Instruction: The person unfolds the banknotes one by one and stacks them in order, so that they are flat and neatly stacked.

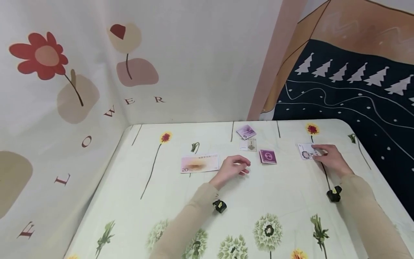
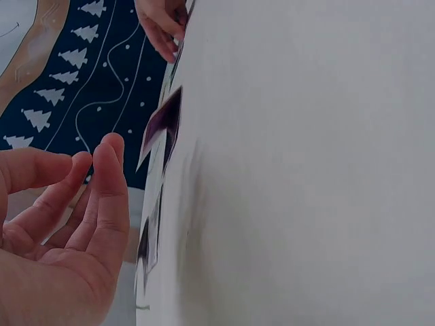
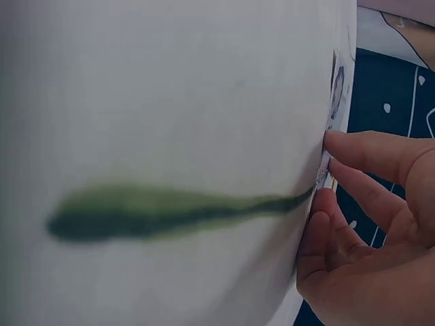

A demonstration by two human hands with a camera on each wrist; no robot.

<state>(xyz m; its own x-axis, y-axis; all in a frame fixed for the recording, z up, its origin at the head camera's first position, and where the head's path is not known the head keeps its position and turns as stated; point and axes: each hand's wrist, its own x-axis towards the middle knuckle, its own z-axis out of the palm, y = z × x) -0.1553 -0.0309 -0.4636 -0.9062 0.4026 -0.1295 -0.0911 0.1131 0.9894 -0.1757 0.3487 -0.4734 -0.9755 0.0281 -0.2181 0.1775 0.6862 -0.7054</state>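
Note:
At the right of the table, my right hand (image 1: 334, 160) holds the right end of a small pale banknote (image 1: 304, 151) between thumb and fingers. The note lies low against the tabletop, and in the right wrist view the fingertips cover part of the banknote (image 3: 338, 92). My left hand (image 1: 231, 167), fingers loosely bent and holding nothing, is over the middle of the table. In the left wrist view, a gap shows between thumb and fingers of the left hand (image 2: 75, 238). Just left of it lies a flat pinkish banknote (image 1: 198, 163) marked 20.
A folded purple banknote (image 1: 268, 157) sits between the hands. Behind it, a purple note (image 1: 246, 132) marked 5 overlaps a pale note (image 1: 248, 145). The flower-print table (image 1: 129, 223) meets a printed curtain (image 1: 200, 61) at the back. Black wrist cameras sit under both forearms.

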